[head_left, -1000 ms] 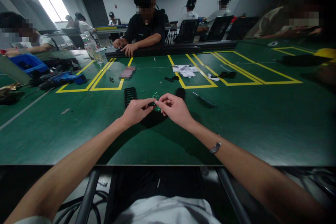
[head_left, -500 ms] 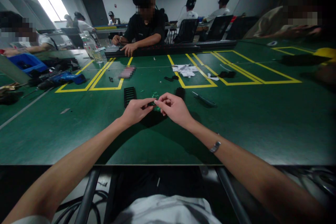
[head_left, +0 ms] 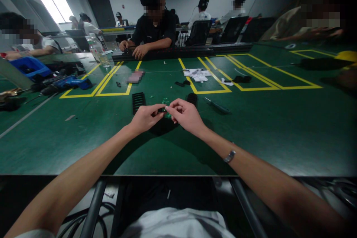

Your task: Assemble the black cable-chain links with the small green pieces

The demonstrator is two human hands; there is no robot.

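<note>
My left hand [head_left: 145, 119] and my right hand [head_left: 185, 113] meet fingertip to fingertip above the green table [head_left: 173, 160]. Both are closed in a pinch around something small and dark that my fingers mostly hide. Shiny green bits [head_left: 166, 101] lie just behind and under the fingertips. Beyond my left hand is a black slotted tray [head_left: 138, 101]. A second black piece [head_left: 192, 98] sits behind my right hand, partly covered by it. To the right rests a screwdriver [head_left: 219, 106] with a dark handle.
Yellow tape lines [head_left: 212, 91] mark the table's far half. White papers [head_left: 198, 74], a pinkish packet [head_left: 136, 77] and a black bar [head_left: 181, 51] lie farther off. At left are a blue bin [head_left: 29, 67] and a blue-black power tool [head_left: 67, 82]. A person [head_left: 153, 26] works opposite.
My hands keep almost the same pose, fingertips together. The hand of the person opposite has shifted slightly along the black bar. The whole view has moved a few pixels.
</note>
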